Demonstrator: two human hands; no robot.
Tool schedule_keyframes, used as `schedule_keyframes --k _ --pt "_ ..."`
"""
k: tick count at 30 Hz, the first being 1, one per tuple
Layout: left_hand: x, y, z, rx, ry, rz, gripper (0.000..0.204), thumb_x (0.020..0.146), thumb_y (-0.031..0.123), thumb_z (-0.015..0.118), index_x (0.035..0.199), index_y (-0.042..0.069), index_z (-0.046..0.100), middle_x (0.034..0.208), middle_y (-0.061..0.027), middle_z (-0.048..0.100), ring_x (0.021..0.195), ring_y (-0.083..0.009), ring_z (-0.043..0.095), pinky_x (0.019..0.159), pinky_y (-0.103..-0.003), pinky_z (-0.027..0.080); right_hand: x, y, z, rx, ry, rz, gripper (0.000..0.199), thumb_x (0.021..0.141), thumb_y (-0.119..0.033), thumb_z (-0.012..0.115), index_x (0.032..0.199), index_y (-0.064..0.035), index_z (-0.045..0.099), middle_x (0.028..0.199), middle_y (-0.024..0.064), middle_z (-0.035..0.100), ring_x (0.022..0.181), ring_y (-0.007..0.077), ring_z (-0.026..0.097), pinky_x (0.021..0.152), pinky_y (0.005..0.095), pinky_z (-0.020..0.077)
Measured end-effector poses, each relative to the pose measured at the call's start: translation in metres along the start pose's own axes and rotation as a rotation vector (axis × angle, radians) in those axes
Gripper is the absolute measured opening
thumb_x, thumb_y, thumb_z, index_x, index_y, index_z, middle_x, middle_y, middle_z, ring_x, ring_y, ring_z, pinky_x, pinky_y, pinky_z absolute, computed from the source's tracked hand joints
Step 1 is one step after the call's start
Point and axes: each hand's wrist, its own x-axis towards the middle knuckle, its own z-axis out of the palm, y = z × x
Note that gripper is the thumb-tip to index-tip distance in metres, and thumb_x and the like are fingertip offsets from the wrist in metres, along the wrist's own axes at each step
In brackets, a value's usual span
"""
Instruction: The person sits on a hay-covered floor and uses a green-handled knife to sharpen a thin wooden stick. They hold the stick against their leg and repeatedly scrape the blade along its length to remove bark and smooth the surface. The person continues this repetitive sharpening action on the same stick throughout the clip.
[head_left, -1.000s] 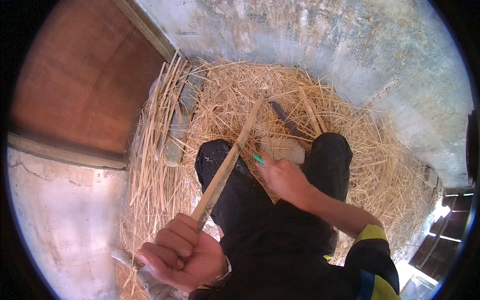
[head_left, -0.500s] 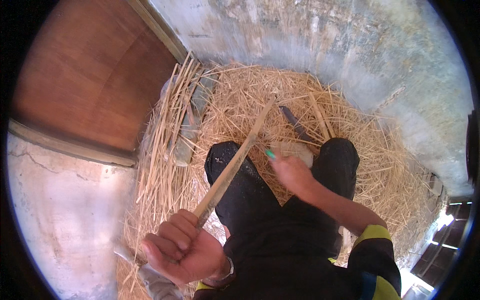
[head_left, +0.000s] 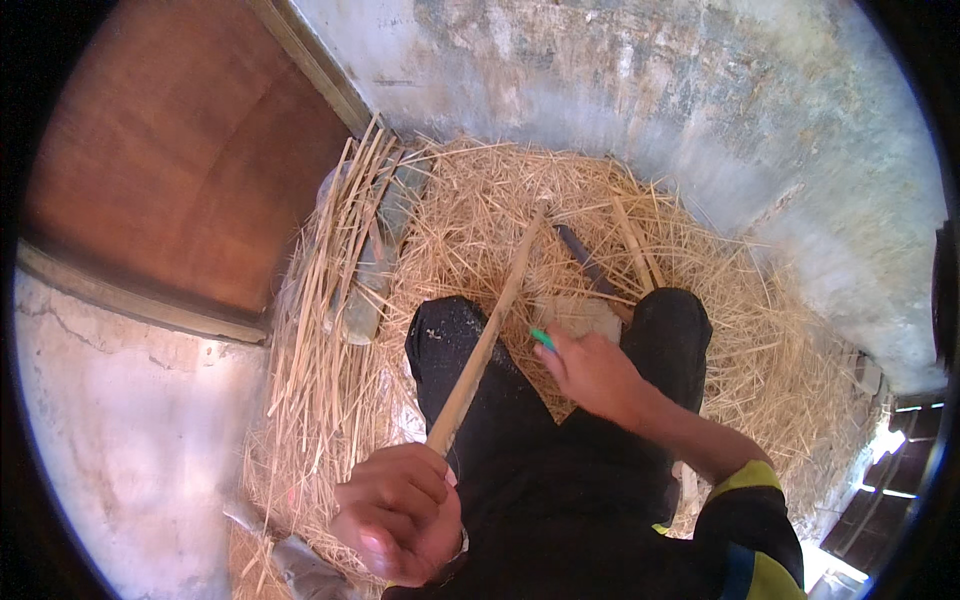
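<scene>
The left hand (head_left: 400,512) has its fingers curled tightly round the near end of a long flat wooden strip (head_left: 487,335), which points toward one o'clock, passing over the left knee of the black trousers (head_left: 440,345). At two o'clock from that fist, the right hand (head_left: 597,375) has its fingers folded round a small green object (head_left: 543,339) jutting toward ten o'clock, apart from the strip; its exact kind cannot be told. At twelve o'clock from the right hand lie a pale block (head_left: 580,315) and, beyond, a dark rod (head_left: 587,262) on straw (head_left: 480,180).
</scene>
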Motion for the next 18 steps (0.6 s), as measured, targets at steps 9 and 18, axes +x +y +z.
schedule_keyframes --k 9,18 --pt "0.012 -0.005 0.000 -0.009 -0.196 0.007 0.044 0.092 0.025 0.052 0.055 0.011 0.034 0.037 -0.0001 0.033 0.028 -0.0126 0.032 0.031 -0.028 0.031 0.006 -0.011 0.002 0.032 0.057 -0.044 0.025 0.095 -0.028 0.052 0.096 -0.0032 0.049 0.057 0.0184 0.057 0.055 0.0397 0.061 0.048 0.0504 0.0478" --pt "0.004 -0.006 -0.005 0.063 -0.235 0.096 0.042 0.095 0.030 0.045 0.057 0.013 0.035 0.044 0.0002 0.031 0.037 -0.0132 0.030 0.039 -0.029 0.030 -0.017 -0.026 -0.022 0.334 -0.078 -0.166 0.029 0.096 -0.029 0.050 0.108 -0.0045 0.039 0.062 0.0219 0.057 0.060 0.0442 0.060 0.053 0.0520 0.0469"
